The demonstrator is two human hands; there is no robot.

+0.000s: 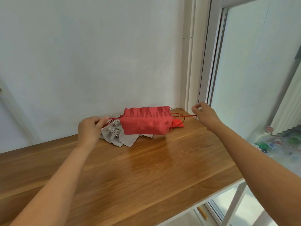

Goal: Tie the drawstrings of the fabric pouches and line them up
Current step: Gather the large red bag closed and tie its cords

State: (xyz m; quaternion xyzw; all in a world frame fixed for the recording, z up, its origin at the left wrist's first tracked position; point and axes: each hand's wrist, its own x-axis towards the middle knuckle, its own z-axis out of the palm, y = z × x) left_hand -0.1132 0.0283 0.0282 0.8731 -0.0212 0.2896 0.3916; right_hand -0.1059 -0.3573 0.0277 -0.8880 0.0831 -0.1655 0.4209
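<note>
A red fabric pouch (146,122) hangs in the air above the far part of the wooden table (130,168), its top gathered into pleats. My left hand (89,128) grips the red drawstring (184,116) at the pouch's left end. My right hand (206,116) pinches the same cord at the right end, so the string runs taut between them. Under the pouch lies a heap of grey pouches (117,136) with pale cords. A smaller red pouch (177,123) rests behind, near the table's right edge.
A plain white wall stands right behind the table. A window frame (203,62) rises at the right, with a white radiator (286,108) beyond it. The table's right edge drops off to a white leg (234,204) and the floor.
</note>
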